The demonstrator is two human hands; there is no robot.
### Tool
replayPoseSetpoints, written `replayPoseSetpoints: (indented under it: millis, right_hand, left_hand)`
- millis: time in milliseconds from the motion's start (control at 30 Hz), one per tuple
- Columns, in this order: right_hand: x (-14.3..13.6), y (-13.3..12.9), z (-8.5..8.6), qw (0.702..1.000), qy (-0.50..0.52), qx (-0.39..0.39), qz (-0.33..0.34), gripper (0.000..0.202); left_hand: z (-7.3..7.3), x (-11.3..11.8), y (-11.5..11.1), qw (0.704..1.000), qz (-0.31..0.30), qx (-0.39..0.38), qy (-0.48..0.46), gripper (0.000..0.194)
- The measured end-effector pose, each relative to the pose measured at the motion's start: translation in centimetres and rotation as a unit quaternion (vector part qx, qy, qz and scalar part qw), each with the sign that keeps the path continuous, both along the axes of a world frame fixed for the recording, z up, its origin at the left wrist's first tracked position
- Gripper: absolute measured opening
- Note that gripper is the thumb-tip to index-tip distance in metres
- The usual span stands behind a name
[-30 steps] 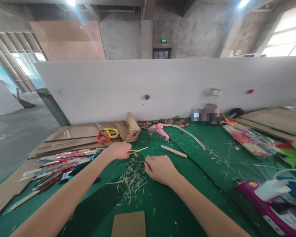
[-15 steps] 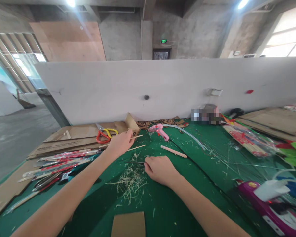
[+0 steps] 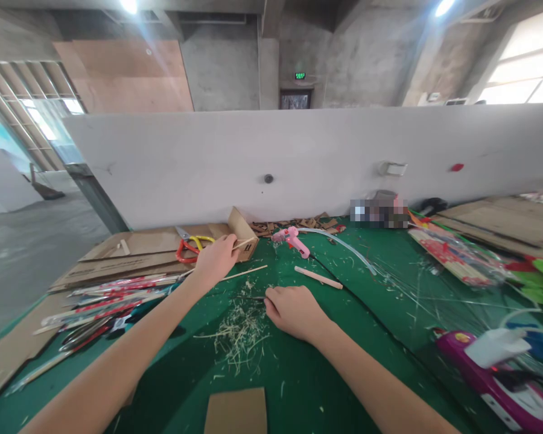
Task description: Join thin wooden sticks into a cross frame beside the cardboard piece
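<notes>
My left hand [image 3: 216,260] is closed around a thin wooden stick [image 3: 244,243], whose end sticks out to the right in front of a small cardboard box [image 3: 247,232]. Below it on the green table lies another thin wooden stick [image 3: 248,271]. My right hand [image 3: 296,308] rests on the table, its fingers closed on a thin dark blade-like tool [image 3: 253,298] that points left; the grip is hidden in the hand. Pale wood shavings [image 3: 239,340] are heaped just left of and below my right hand.
Scissors [image 3: 187,250] lie on cardboard at the left, above wrapped sticks [image 3: 117,295]. A pink glue gun [image 3: 294,241] and a pale rod [image 3: 319,277] lie ahead. A purple power strip [image 3: 493,386] is at the right, a cardboard piece [image 3: 236,411] at the near edge.
My left hand has moved a little left and up with the stick, so the stick's end sits further left. My right hand stays in place.
</notes>
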State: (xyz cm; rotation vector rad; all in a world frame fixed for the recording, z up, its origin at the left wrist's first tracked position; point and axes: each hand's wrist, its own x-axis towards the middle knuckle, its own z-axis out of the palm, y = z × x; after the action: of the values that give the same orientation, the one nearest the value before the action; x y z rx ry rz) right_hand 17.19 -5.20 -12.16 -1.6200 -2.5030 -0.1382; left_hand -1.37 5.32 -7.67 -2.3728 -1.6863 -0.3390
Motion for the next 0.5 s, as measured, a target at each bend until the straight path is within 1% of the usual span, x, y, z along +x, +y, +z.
replayPoseSetpoints:
  millis: [167, 300, 400, 500]
  right_hand:
    - [0.0, 0.0, 0.0, 1.000, -0.003, -0.004, -0.002, 0.027]
    - [0.1, 0.0, 0.0, 1.000, 0.000, 0.006, 0.002, 0.026]
    - [0.0, 0.0, 0.0, 1.000, -0.002, 0.006, 0.001, 0.026]
    - [-0.1, 0.0, 0.0, 1.000, -0.003, 0.003, -0.002, 0.026]
  left_hand:
    - [0.5, 0.6, -0.9, 1.000, -0.026, 0.002, 0.005, 0.014]
    - [0.6, 0.9, -1.6, 0.998, -0.031, 0.043, 0.035, 0.016]
    - [0.2, 0.9, -1.5, 0.995, -0.024, 0.057, 0.075, 0.020]
    - [-0.6, 0.7, -1.1, 0.994, -0.029, 0.040, 0.097, 0.021]
